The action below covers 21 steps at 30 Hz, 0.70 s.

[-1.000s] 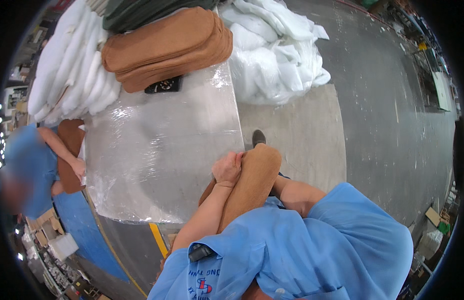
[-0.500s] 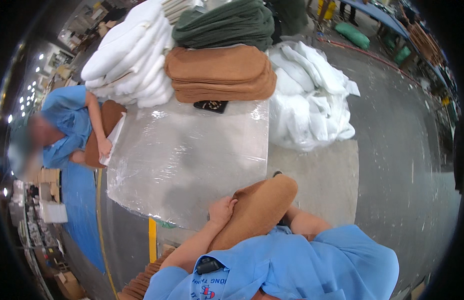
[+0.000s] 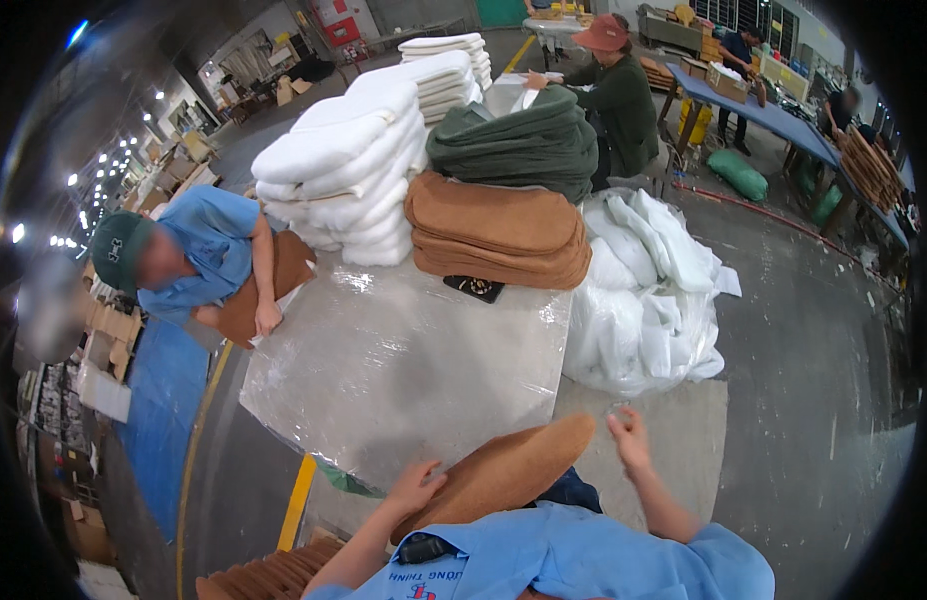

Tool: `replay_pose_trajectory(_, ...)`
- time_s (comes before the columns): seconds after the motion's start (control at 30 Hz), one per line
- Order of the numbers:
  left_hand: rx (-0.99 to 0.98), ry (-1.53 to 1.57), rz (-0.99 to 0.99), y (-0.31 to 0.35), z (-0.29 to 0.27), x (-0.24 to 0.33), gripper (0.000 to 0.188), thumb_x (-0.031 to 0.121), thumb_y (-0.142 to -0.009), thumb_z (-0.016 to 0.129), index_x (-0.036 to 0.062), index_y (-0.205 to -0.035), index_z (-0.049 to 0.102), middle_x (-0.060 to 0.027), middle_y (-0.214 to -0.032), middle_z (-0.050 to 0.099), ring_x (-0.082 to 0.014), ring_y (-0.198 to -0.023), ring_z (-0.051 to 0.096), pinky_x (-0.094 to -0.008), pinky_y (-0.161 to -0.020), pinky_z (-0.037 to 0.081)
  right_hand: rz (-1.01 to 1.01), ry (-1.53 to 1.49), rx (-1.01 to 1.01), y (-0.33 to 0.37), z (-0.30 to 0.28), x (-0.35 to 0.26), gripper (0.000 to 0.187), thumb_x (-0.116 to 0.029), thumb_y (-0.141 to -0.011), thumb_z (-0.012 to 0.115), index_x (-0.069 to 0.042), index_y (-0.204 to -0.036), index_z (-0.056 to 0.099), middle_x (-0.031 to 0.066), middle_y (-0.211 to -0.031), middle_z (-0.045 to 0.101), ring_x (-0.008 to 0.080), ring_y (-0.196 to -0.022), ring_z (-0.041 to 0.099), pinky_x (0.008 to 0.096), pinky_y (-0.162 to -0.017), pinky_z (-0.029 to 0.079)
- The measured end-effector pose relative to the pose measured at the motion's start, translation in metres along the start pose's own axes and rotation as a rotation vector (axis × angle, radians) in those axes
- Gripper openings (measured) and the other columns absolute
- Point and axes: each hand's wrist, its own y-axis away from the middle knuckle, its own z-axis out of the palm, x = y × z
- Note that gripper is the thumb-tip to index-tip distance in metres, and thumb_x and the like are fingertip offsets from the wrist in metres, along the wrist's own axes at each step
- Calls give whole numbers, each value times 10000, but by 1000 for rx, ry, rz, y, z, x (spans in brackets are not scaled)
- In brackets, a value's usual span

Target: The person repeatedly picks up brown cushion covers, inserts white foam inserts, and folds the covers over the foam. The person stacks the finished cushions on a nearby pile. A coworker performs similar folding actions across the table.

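Observation:
A brown, rounded, flat cushion [image 3: 503, 470] lies tilted across my lap, by the near edge of the plastic-wrapped table. My left hand [image 3: 416, 487] is at the cushion's left edge, its fingers loosely apart and not wrapped round it. Off the cushion's right end, my right hand [image 3: 628, 437] is raised with fingers spread and nothing in it. Farther off on the table rests a stack of similar brown cushions [image 3: 498, 235]. A black item with a gold pattern [image 3: 473, 288] lies at the foot of that stack.
White padded pieces [image 3: 333, 150] and dark green ones [image 3: 513, 145] are stacked at the back. A clear bag of white stuffing [image 3: 643, 300] stands right of the table [image 3: 403, 370]. At left, a co-worker [image 3: 208, 250] holds a brown cushion. More brown pieces [image 3: 268, 575] are at lower left.
My right hand has come out from behind the cushion and moved right. My left hand has loosened from its edge. The cushion has tipped flatter, and the view has tilted up.

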Motion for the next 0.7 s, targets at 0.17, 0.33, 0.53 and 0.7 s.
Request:
replay_pose_trajectory(0.17, 29, 451, -480, 86, -9, -21, 546, 443, -1082, 531, -4, -1383, 616, -165, -1332, 660, -259, -1226, 618, -376, -1025, 501, -1027, 680, -533, 65, -23, -150, 644, -342, -829, 819, -131, -1395, 596, 144, -1318, 621, 357, -1238, 592, 453, -1045, 467)
replay_pose_trajectory(0.33, 151, 812, -622, 88, 11, -29, 653, 529, -1085, 490, -11, -1448, 544, -175, -1313, 657, -276, -1199, 628, -403, -991, 524, -1242, 1248, -935, 116, 59, -136, 640, -264, -790, 796, -99, -1368, 577, 133, -1350, 612, 369, -1239, 584, 498, -1017, 460)
replay_pose_trajectory(0.53, 402, 1293, -367, 89, -3, -31, 738, 588, -1069, 492, 20, -1536, 424, -167, -1476, 532, -368, -1195, 636, -527, -938, 548, -1199, 1223, -1014, 139, 128, -156, 443, -194, -799, 729, -47, -1187, 572, 189, -1114, 684, 397, -1066, 679, 513, -869, 536)
replay_pose_trajectory(0.7, 600, 1494, -123, 76, 14, 8, 749, 556, -1054, 555, 87, -1589, 321, -128, -1561, 378, -407, -1164, 633, -524, -884, 554, -990, 1065, -812, 106, 113, -177, 422, -279, -833, 739, -33, -1137, 579, 228, -981, 720, 433, -992, 697, 542, -854, 547)
